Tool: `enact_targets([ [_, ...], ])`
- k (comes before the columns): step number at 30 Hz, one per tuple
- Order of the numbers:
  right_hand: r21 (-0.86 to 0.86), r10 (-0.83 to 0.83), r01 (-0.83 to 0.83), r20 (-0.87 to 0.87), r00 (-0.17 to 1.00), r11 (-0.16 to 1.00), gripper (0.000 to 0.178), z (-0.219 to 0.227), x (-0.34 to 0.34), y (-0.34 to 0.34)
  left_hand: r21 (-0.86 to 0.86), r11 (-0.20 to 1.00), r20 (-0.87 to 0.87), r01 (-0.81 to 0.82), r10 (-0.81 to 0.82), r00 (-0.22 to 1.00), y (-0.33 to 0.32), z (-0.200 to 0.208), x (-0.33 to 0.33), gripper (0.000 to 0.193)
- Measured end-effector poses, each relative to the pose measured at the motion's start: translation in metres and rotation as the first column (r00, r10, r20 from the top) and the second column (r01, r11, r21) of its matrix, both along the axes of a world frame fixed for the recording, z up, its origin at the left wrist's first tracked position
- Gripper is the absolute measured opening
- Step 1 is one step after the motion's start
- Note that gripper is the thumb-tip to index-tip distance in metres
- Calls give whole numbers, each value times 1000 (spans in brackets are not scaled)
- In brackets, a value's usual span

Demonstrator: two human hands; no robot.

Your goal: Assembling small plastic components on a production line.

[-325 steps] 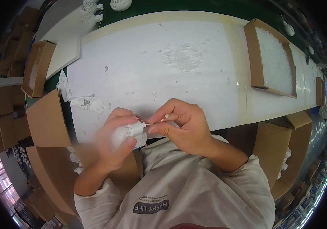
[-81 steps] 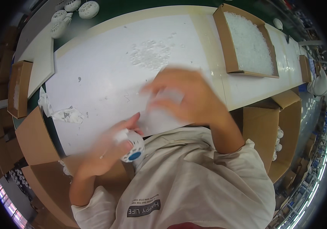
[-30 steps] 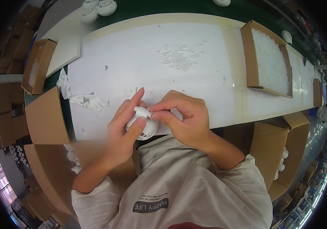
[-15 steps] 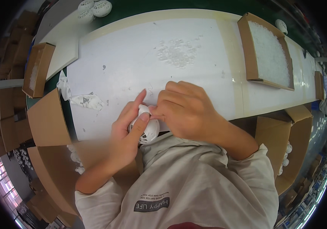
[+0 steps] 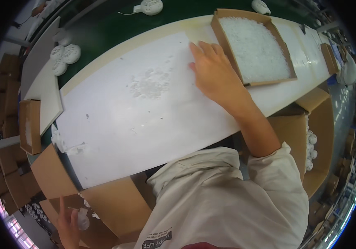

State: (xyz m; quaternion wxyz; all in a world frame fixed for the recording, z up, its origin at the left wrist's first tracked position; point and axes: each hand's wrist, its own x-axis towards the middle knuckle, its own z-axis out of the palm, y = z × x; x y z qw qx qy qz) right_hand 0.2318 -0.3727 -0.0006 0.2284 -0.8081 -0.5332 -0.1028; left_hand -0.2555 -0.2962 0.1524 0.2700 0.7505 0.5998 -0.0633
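L hand is low at far left, at the mouth of an open cardboard box, index finger up, w/ a white round thing by the thumb; it's small & blurred there, so can't tell if the fingers grip it; the box flaps fold outward, prob. to leave the mouth free for an arm; R hand reaches out over the white board, fingers loosely bent & apart, nothing seen in them; it's just beside a shallow tray, whose raised walls seem meant to stop the clear bits spilling; a loose patch of bits lies thinly spread on the board, prob. easier to pick singly; at right, a 2nd box holds white balls.
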Motion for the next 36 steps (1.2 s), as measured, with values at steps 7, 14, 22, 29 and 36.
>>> enact_targets([
  [7, -76, 31, -40, -111, 993, 996, 15, 6, 10, -3, 131, 952, 64, 278, -288, 955, 70, -23, 53, 57],
  [14, 55, -38, 50, -199, 979, 997, 9, -5, 12, 0, 643, 666, 28, 378, -514, 857, 243, -80, 195, 48],
  [22, 47, -66, 81, -263, 963, 996, 11, 0, 11, -1, 639, 733, -273, 233, -68, 960, 301, -131, 256, 59],
  [29, 57, -5, 23, -297, 955, 998, 14, -9, 21, -10, -234, 961, 897, -146, 272, 348, 249, -79, 191, 47],
  [36, 71, 30, 6, -494, 869, 997, 9, 20, 9, 0, -604, 784, 796, 140, 602, 61, 70, -86, 138, 23],
])
